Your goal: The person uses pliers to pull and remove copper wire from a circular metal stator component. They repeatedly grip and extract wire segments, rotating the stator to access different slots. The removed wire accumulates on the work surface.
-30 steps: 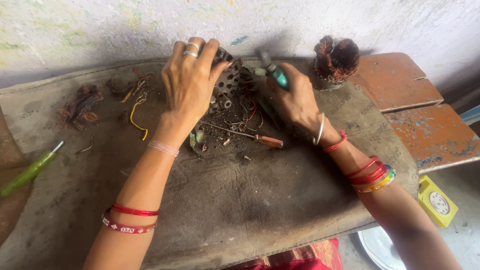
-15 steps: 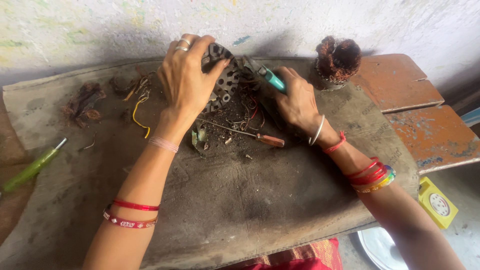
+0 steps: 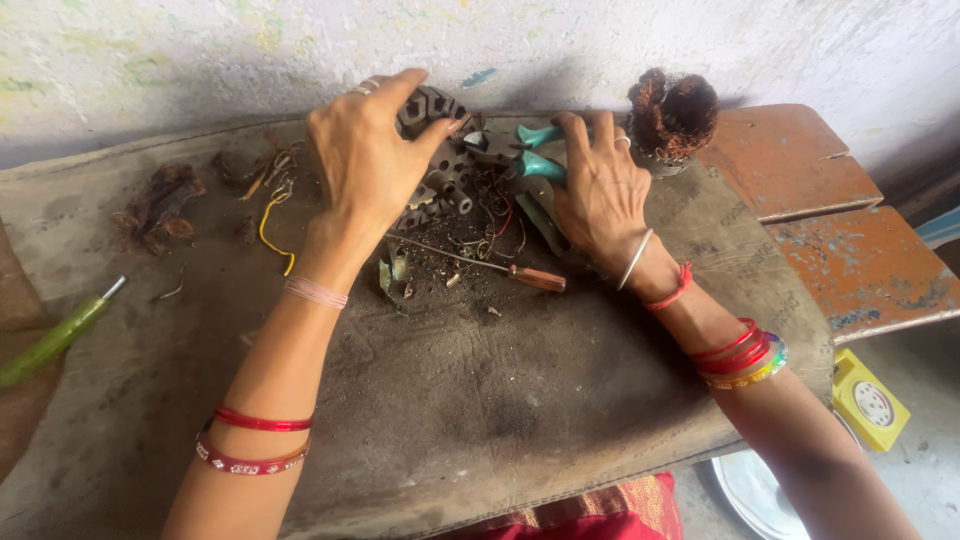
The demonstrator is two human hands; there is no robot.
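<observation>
Left hand (image 3: 365, 160), fingers clamped on the slotted metal motor core (image 3: 437, 165) at the counter's (image 3: 480, 420) far edge; right hand (image 3: 600, 190) gripping teal-handled pliers (image 3: 535, 165) against it; judged wire-stripping step, next needing firm pull while core is braced.

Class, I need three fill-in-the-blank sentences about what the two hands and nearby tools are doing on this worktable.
1. The left hand rests on top of a dark metal ____ part with slots and holes.
2. The right hand holds pliers with ____ handles.
3. The screwdriver lying between the wrists has a ____ handle.

Missing words: motor; teal; brown
</observation>
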